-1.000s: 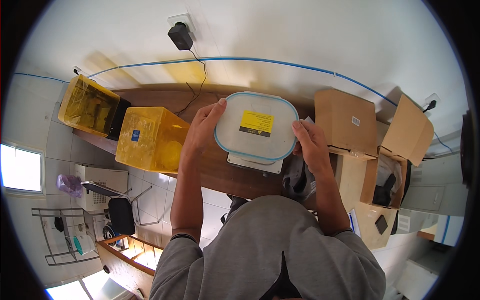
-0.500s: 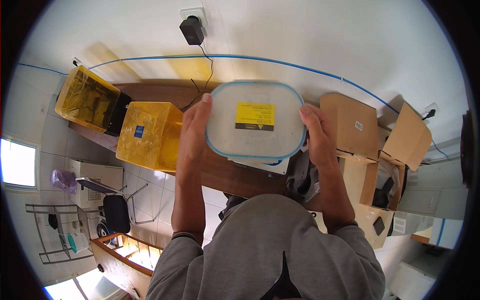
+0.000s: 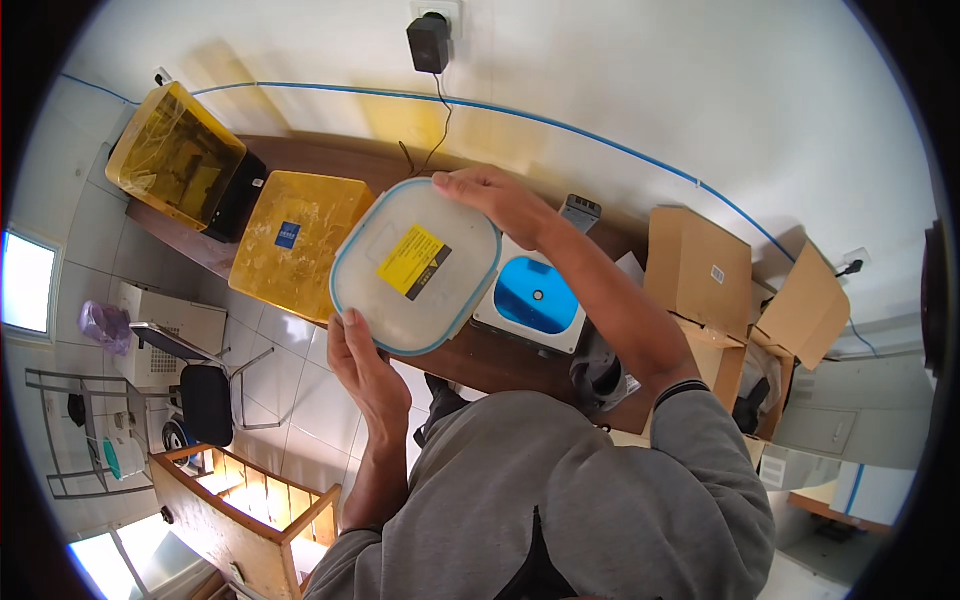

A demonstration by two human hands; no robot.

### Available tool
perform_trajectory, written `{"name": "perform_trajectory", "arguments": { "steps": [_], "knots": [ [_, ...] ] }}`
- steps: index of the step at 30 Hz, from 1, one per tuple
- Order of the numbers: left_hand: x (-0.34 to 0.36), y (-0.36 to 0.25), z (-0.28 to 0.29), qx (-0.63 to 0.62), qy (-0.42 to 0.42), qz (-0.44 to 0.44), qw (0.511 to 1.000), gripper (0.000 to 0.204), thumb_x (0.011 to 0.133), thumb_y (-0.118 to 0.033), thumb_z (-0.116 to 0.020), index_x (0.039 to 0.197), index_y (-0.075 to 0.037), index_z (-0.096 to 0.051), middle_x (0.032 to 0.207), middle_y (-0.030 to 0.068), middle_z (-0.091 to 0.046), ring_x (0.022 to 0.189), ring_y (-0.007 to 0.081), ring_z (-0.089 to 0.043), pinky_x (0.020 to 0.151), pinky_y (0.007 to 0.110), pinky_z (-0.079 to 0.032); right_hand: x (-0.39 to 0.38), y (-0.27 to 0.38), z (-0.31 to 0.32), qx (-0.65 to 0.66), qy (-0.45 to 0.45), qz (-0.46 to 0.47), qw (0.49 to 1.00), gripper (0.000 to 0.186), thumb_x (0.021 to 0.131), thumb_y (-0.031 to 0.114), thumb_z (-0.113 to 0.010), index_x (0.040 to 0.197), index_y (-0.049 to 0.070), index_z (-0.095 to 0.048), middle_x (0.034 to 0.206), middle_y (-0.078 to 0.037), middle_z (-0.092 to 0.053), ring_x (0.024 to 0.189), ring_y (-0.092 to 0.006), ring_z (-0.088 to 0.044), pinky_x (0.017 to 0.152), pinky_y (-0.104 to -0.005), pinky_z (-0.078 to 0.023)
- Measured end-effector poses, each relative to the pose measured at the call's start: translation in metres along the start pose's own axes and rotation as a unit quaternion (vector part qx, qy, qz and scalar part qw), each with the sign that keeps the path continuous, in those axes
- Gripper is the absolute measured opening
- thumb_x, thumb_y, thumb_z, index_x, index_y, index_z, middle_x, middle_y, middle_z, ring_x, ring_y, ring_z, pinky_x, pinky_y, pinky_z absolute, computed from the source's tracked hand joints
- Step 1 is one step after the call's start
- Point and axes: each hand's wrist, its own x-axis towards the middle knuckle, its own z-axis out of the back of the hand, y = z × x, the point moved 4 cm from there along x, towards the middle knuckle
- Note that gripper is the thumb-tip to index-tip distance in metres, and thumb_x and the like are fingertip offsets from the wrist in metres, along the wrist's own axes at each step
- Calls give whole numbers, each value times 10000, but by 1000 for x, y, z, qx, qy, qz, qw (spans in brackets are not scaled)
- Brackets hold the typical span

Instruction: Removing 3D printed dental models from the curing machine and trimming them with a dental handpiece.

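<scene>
The left thumb lay on the near edge of a rounded translucent lid (image 3: 440, 300), the left hand (image 3: 372, 380) cupped partly closed with its other fingers mostly hidden beneath. At the far edge the right hand (image 3: 500, 205) did the same: thumb over the rim, the rest bent behind it, grip closed on the lid – how firmly, I could not tell. Whether a tub hung under the lid was also unclear.

The lid, with its blue rim and a yellow-and-black label (image 3: 413, 262), was held turned on a diagonal over the brown table (image 3: 500, 365). The step in hand looked like a two-handed carry or turn. Any further move seemed to call for both hands working together, the right forearm reaching across the white base (image 3: 555, 342) without brushing it.

That base stood just to the right, its shiny blue panel (image 3: 538, 296) uncovered. To the left was a yellow box-shaped cover (image 3: 310, 275), partly overlapped by the lid in this view – touching or apart, I could not say. Farther out stood a second yellow cover (image 3: 180, 165) and, to the right, a cardboard box (image 3: 695, 265).
</scene>
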Motion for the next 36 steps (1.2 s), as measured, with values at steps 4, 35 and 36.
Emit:
{"name": "perform_trajectory", "arguments": {
  "steps": [4,35,36],
  "knots": [
    [-15,25,20,8,-32,1,999,340,1125,-389,-508,1075,-74,-626,810,-58,-578,647,-3,-459,552,181,-338,14,-24,-20,39,79,-29,996,462,1061,467,-608,1092,35,-771,904,-17,-726,810,-91,-640,739,-261,-501],
    [-39,66,50,102,58,132,984,411,1087,-389,-602,1081,22,-619,899,54,-642,842,149,-590,787,335,-505,27,-81,-22,-57,98,-93,989,426,1040,453,-629,994,51,-763,853,-14,-701,765,-97,-613,718,-281,-472],
    [-38,67,54,99,54,133,985,411,1087,-389,-602,1081,22,-619,899,54,-642,842,149,-590,787,335,-505,26,-78,-19,-76,84,-93,989,426,1038,457,-632,994,53,-762,852,-14,-700,759,-95,-606,713,-283,-466]
  ]
}}
